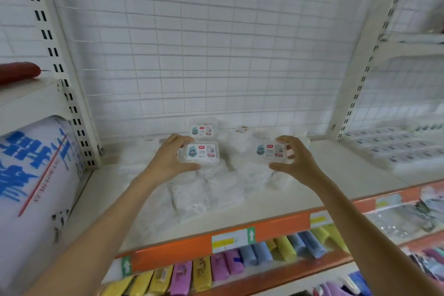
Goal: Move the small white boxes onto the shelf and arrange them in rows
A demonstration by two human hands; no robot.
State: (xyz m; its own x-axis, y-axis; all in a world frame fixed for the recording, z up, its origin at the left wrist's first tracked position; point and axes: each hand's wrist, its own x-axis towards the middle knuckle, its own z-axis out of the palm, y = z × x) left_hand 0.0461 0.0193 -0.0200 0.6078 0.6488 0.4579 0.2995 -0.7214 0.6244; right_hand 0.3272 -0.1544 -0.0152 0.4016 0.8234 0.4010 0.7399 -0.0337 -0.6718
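Observation:
Over the cream shelf (336, 175), each of my hands holds one small white box. My left hand (168, 161) grips a box (201, 152) with a blue cartoon label by its left end. My right hand (295, 158) holds a like box (270, 150) by its right end. Both boxes hang just above a loose pile of several more white boxes (209, 190) lying on the shelf. One labelled box (201, 130) stands upright at the back near the wire grid.
A wire grid back panel (216, 55) closes the shelf behind. A big white sack with blue writing (31, 175) fills the bay to the left. The shelf's orange price rail (240, 240) runs along the front, with coloured rolls (216, 269) below. Rows of small boxes (394, 149) fill the right bay.

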